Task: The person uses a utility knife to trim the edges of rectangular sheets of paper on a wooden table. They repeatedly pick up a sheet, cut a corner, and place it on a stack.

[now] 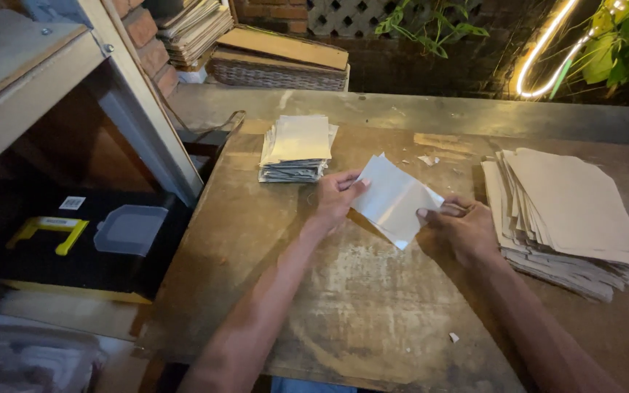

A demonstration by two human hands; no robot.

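Paper sheet [393, 198], corner behind right-hand fingers [431, 214]

Both hands hold one pale sheet [393, 199] just above the table [358, 313]. Left hand [335, 198]: grip closed on sheet's left edge, thumb on top. Right hand [460, 227]: grip closed on right edge. Sheet tilted, lower corner pointing down. Small stack of folded sheets [297, 148] lies beyond left hand, apart from it. Large fanned stack of brown sheets [571, 218] lies just beside right hand. Black toolbox w/ yellow handle [74, 240] sits left of table, lower down. Wicker basket [278, 73] at rear.
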